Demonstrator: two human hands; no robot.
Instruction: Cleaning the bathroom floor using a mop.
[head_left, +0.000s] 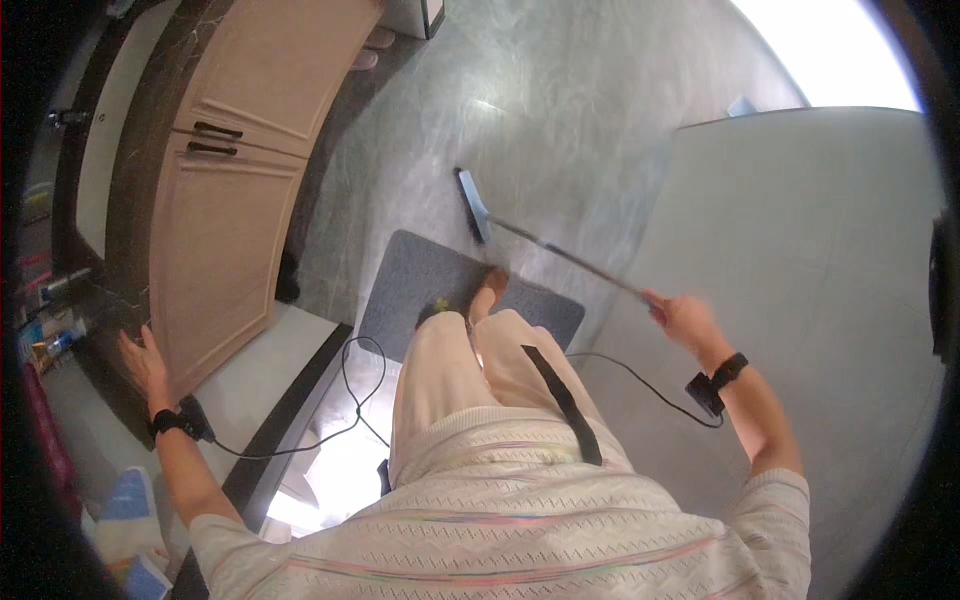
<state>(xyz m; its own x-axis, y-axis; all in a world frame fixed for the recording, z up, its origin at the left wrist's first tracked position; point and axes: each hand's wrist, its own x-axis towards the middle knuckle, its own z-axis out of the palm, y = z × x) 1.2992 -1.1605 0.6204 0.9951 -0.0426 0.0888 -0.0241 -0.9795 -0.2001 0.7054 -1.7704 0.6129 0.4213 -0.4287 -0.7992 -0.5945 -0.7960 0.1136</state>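
My right hand (684, 321) is closed around the end of a long thin handle, on the right. The handle runs up and left to the light blue head of a floor broom (474, 202), whose dark bristles rest on the grey floor beyond the mat. My left hand (144, 358) has its fingers apart and lies against the dark stone edge of the vanity counter (112, 330); it holds nothing. Below my knees a grey floor mat (405, 274) lies under my feet, its near edge partly hidden by my legs.
A wooden cabinet (225, 232) with two black handles stands at the left. Slippers (365, 60) lie beyond it. A pale wall (780, 247) rises at the right. Black cables (300, 452) hang from devices on both wrists. Toiletries (56, 341) crowd the far left.
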